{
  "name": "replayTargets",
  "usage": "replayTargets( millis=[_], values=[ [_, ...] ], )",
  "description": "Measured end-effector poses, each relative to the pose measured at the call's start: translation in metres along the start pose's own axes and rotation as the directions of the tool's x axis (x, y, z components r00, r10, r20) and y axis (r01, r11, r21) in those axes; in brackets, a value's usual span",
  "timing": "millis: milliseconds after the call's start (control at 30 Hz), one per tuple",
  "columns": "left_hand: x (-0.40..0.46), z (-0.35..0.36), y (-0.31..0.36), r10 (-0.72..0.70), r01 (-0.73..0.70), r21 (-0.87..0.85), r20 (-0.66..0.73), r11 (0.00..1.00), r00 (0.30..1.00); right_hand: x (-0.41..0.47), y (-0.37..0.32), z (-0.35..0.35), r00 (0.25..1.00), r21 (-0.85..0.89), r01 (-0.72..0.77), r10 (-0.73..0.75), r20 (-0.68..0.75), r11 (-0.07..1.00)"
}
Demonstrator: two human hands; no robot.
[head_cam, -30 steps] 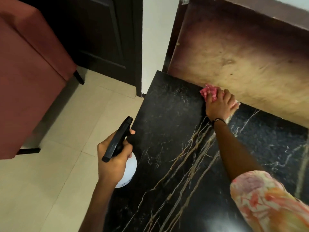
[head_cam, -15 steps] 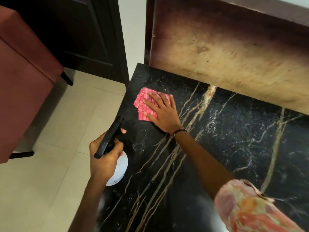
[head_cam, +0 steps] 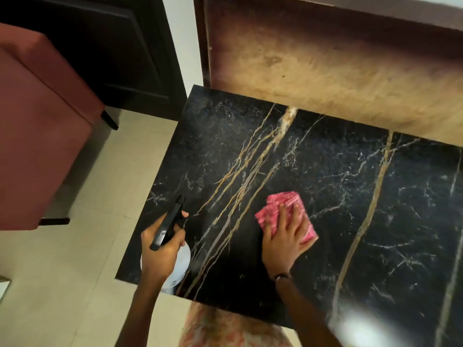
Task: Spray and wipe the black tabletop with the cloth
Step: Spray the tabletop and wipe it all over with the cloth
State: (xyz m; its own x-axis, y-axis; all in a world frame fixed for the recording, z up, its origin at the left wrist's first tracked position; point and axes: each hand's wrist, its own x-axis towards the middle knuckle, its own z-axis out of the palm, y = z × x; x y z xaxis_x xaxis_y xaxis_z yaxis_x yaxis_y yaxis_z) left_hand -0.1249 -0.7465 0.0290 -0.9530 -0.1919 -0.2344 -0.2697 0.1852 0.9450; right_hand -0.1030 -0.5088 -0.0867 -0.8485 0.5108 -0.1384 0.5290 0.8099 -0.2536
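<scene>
The black marble tabletop [head_cam: 313, 176] with gold and white veins fills the middle and right of the view. A folded pink cloth [head_cam: 280, 205] lies flat on it near the front centre. My right hand [head_cam: 285, 236] presses on the cloth with straight, spread fingers. My left hand [head_cam: 160, 249] grips a white spray bottle [head_cam: 179, 266] with a black trigger head [head_cam: 167, 225], held over the table's front left corner, nozzle pointing away from me.
A brown wooden panel [head_cam: 338, 58] stands against the table's far edge. A red upholstered chair [head_cam: 37, 136] sits on the beige tiled floor [head_cam: 75, 284] to the left. A dark door [head_cam: 112, 46] is behind it. A bright glare [head_cam: 360, 326] shows on the tabletop's near right.
My right hand slid the cloth from the far edge, to the far left corner, then back toward me to the front centre. My left hand kept the bottle by the left edge.
</scene>
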Motion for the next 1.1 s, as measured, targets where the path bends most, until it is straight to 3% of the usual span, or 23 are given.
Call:
replayTargets(
  millis=[167, 233, 333, 400, 500, 567, 633, 733, 800, 900, 1100],
  values=[
    [-0.048, -0.006, -0.015, -0.056, 0.056, 0.004, -0.043, 0.998, 0.998, -0.058, -0.058, 0.012, 0.976, 0.006, 0.189, -0.188, 0.108, 0.982],
    [-0.064, -0.008, -0.020, -0.065, 0.066, 0.020, -0.049, 0.998, 0.997, -0.062, -0.076, 0.015, 0.920, -0.018, 0.365, -0.357, 0.165, 0.931],
    [-0.079, -0.014, -0.026, -0.099, 0.101, 0.036, -0.056, 0.994, 0.994, -0.071, -0.075, 0.019, 0.696, -0.019, 0.690, -0.657, 0.290, 0.723],
    [-0.085, -0.019, -0.028, -0.113, 0.115, 0.040, -0.052, 0.993, 0.992, -0.078, -0.054, 0.019, 0.538, -0.021, 0.827, -0.779, 0.322, 0.562],
    [-0.088, -0.027, -0.028, -0.131, 0.135, 0.061, -0.060, 0.989, 0.990, -0.088, -0.006, 0.009, 0.435, -0.083, 0.897, -0.828, 0.354, 0.435],
    [-0.088, -0.034, -0.025, -0.144, 0.149, 0.065, -0.072, 0.987, 0.987, -0.089, 0.026, -0.002, 0.462, -0.118, 0.884, -0.807, 0.367, 0.452],
    [-0.086, -0.041, -0.020, -0.134, 0.138, 0.057, -0.073, 0.989, 0.988, -0.086, 0.045, -0.011, 0.581, -0.148, 0.808, -0.730, 0.361, 0.570],
    [-0.080, -0.056, -0.014, -0.091, 0.094, 0.056, -0.056, 0.994, 0.994, -0.085, 0.019, -0.017, 0.811, -0.182, 0.531, -0.434, 0.392, 0.828],
    [-0.075, -0.064, -0.013, -0.062, 0.065, 0.071, -0.044, 0.995, 0.997, -0.086, -0.024, -0.015, 0.912, -0.151, 0.312, -0.251, 0.324, 0.938],
    [-0.069, -0.076, -0.014, -0.007, 0.009, 0.071, -0.028, 0.997, 1.000, -0.088, -0.092, -0.010, 0.931, -0.037, 0.168, -0.146, 0.336, 0.985],
    [-0.053, -0.083, -0.023, 0.019, -0.019, -0.006, -0.049, 1.000, 0.999, -0.129, -0.117, 0.004, 0.846, -0.041, 0.423, -0.379, 0.374, 0.905]
  ],
)
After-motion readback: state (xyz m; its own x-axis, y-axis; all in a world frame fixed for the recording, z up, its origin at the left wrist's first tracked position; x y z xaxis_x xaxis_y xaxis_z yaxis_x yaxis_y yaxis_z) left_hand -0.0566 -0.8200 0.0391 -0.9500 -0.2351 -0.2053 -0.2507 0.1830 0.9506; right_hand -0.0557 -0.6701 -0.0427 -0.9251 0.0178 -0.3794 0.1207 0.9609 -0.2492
